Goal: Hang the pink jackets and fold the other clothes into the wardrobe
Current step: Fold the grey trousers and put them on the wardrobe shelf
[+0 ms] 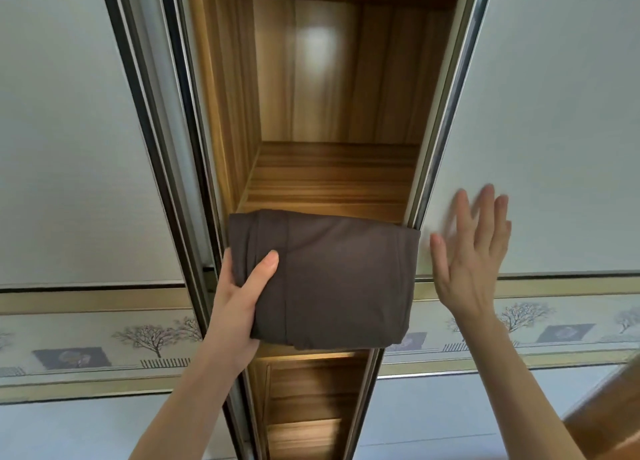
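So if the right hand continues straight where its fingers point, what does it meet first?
Probably the pale sliding door: the right hand, open with fingers up, is already in front of it. Whether it touches is unclear.

The left hand holds a folded dark brown garment at its left edge — thumb on top, fingers hidden beneath. The garment lies flat at the front edge of a wooden shelf inside the wardrobe, its far edge over the shelf's front and the rest hanging out toward the camera. The right hand is flat, fingers straight and spread, against the pale right sliding door, just beside the door's metal edge and the garment's right end; its outline is blurred. The left door stands on the other side of the gap — both doors carry a band printed with bare trees. A lower compartment shows under the garment.
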